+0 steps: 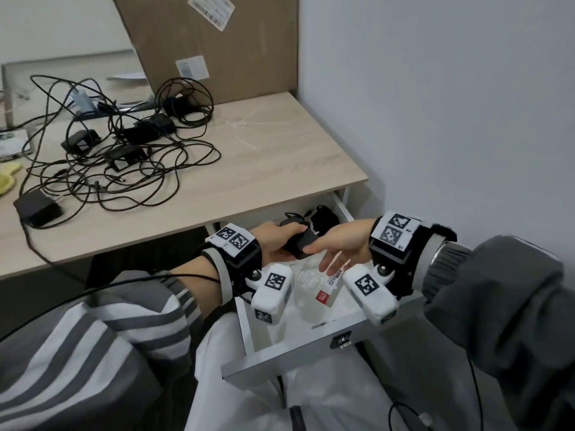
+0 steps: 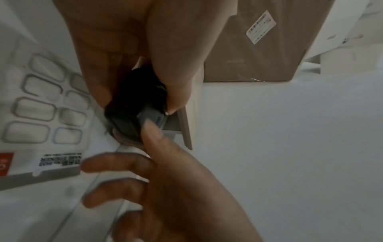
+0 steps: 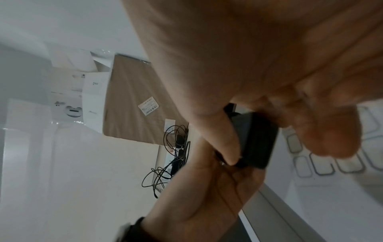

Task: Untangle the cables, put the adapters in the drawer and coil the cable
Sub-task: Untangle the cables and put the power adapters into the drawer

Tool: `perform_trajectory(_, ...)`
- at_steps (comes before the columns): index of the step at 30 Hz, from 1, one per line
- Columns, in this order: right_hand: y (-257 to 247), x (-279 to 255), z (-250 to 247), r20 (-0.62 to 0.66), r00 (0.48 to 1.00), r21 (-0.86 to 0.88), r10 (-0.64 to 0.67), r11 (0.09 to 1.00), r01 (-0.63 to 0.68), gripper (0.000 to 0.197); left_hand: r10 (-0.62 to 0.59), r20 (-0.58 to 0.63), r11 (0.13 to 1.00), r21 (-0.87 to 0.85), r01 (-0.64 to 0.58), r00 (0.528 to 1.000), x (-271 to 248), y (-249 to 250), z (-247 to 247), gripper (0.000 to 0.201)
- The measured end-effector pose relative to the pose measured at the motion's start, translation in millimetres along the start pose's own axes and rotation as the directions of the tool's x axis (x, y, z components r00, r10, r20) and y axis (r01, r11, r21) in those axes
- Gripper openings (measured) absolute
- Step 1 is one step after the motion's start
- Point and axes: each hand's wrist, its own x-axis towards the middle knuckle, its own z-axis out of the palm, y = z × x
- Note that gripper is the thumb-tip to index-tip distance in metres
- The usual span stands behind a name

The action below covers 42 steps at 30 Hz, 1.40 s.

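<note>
A black adapter (image 1: 303, 242) hangs over the open white drawer (image 1: 295, 356). My left hand (image 1: 291, 237) grips it from the left, fingers curled round its body (image 2: 132, 117). My right hand (image 1: 314, 250) meets it from the right and pinches its end between thumb and forefinger (image 3: 257, 140), the other fingers spread. Deeper in the drawer lie other black adapters with cable (image 1: 323, 217). A tangle of black cables (image 1: 124, 157) with several adapters, such as the black brick (image 1: 37, 208), is spread on the wooden desk.
A white sticker sheet with a red label (image 1: 326, 290) lies in the drawer under my hands. A large cardboard box (image 1: 217, 42) leans at the desk's back. The wall stands close on the right. A yellow object (image 1: 6, 178) sits at the left edge.
</note>
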Motion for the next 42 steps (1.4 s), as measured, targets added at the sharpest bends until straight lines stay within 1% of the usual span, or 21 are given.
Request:
perform_trajectory(2, 3.0, 2.0, -11.8, -0.104, 0.994, 0.023, -0.018, 1.0, 0.021, 0.038, -0.032, -0.049, 0.999, 0.026, 0.033, 0.998, 12.9, -7.0, 1.6, 0.042)
perform_trajectory(4, 7.0, 3.4, -24.7, -0.218, 0.975, 0.164, -0.039, 0.984, 0.075, 0.027, -0.066, -0.082, 0.996, 0.047, 0.07, 0.994, 22.9, -10.7, 5.1, 0.046)
perform_trajectory(5, 9.2, 3.1, -29.5, -0.249, 0.967, 0.224, -0.046, 0.969, 0.103, 0.022, -0.081, -0.098, 0.994, 0.063, 0.087, 0.992, 33.0, -13.5, 6.2, 0.049)
perform_trajectory(7, 14.2, 4.9, -37.4, -0.291, 0.954, 0.287, -0.067, 0.945, 0.154, 0.015, -0.1, -0.114, 0.99, 0.091, 0.111, 0.988, 47.9, -16.1, 11.0, 0.052)
perform_trajectory(11, 22.0, 14.4, -48.4, -0.405, 0.908, 0.337, -0.107, 0.906, 0.257, 0.016, -0.094, -0.146, 0.972, 0.2, 0.122, 0.985, 68.3, -11.0, 21.1, 0.041)
perform_trajectory(13, 23.9, 17.0, -52.9, -0.441, 0.889, 0.372, -0.126, 0.875, 0.309, 0.015, -0.095, -0.123, 0.982, 0.15, 0.113, 0.988, 87.2, -14.3, 23.4, 0.055)
perform_trajectory(14, 24.7, 18.3, -54.9, -0.455, 0.88, 0.383, -0.137, 0.862, 0.332, 0.013, -0.094, -0.123, 0.984, 0.136, 0.111, 0.988, 105.6, -20.4, 23.0, 0.061)
perform_trajectory(16, 26.4, 19.5, -58.1, -0.471, 0.869, 0.386, -0.155, 0.849, 0.361, 0.009, -0.076, -0.107, 0.989, 0.116, 0.088, 0.991, 142.7, -33.1, 19.7, 0.054)
perform_trajectory(18, 28.1, 20.3, -60.1, -0.476, 0.862, 0.373, -0.172, 0.849, 0.375, 0.009, -0.058, -0.119, 0.993, 0.094, 0.069, 0.991, 136.8, -22.2, 20.5, 0.044)
perform_trajectory(19, 29.0, 21.0, -60.8, -0.479, 0.859, 0.369, -0.178, 0.847, 0.382, 0.009, -0.022, -0.134, 0.996, 0.082, 0.033, 0.991, 123.0, -11.0, 21.8, 0.039)
perform_trajectory(20, 30.0, 21.6, -61.3, -0.483, 0.856, 0.367, -0.183, 0.845, 0.388, 0.009, 0.007, -0.156, 0.995, 0.101, 0.009, 0.988, 121.4, -6.3, 21.4, 0.035)
perform_trajectory(21, 30.5, 21.8, -61.5, -0.487, 0.854, 0.366, -0.186, 0.844, 0.392, 0.009, 0.031, -0.175, 0.988, 0.155, -0.004, 0.984, 117.1, -0.7, 21.2, 0.036)
perform_trajectory(24, 30.7, 22.5, -61.3, -0.494, 0.848, 0.358, -0.193, 0.844, 0.4, 0.011, 0.063, -0.193, 0.932, 0.363, 0.011, 0.979, 107.4, 6.0, 19.9, 0.05)
perform_trajectory(26, 29.1, 21.2, -60.7, -0.495, 0.847, 0.353, -0.195, 0.845, 0.401, 0.014, 0.075, -0.178, 0.91, 0.415, 0.006, 0.981, 108.0, 5.5, 17.9, 0.057)
perform_trajectory(27, 28.4, 20.6, -60.6, -0.496, 0.846, 0.351, -0.196, 0.846, 0.401, 0.014, 0.068, -0.165, 0.911, 0.412, 0.006, 0.984, 107.4, 4.5, 16.8, 0.058)
perform_trajectory(30, 27.4, 17.5, -60.2, -0.5, 0.845, 0.348, -0.192, 0.849, 0.399, 0.014, 0.083, -0.159, 0.942, 0.334, -0.026, 0.984, 103.5, 2.2, 14.9, 0.042)
perform_trajectory(31, 27.3, 17.2, -60.1, -0.499, 0.845, 0.345, -0.192, 0.85, 0.397, 0.014, 0.087, -0.166, 0.944, 0.329, -0.028, 0.982, 103.7, 0.5, 15.0, 0.042)
perform_trajectory(34, 26.8, 16.4, -58.0, -0.497, 0.847, 0.35, -0.186, 0.851, 0.392, 0.014, 0.088, -0.127, 0.953, 0.299, -0.046, 0.988, 98.1, -3.1, 17.6, 0.052)
perform_trajectory(36, 26.8, 16.0, -56.8, -0.498, 0.848, 0.362, -0.183, 0.845, 0.395, 0.014, 0.09, -0.079, 0.937, 0.344, -0.058, 0.993, 97.5, -4.0, 17.4, 0.06)
perform_trajectory(39, 27.9, 15.3, -54.8, -0.495, 0.85, 0.354, -0.182, 0.851, 0.389, 0.014, 0.097, -0.015, 0.924, 0.374, -0.084, 0.995, 99.6, -4.8, 17.8, 0.061)
perform_trajectory(42, 27.2, 15.2, -53.6, -0.491, 0.853, 0.339, -0.178, 0.863, 0.375, 0.015, 0.11, -0.013, 0.926, 0.363, -0.098, 0.994, 100.5, -7.3, 17.1, 0.067)
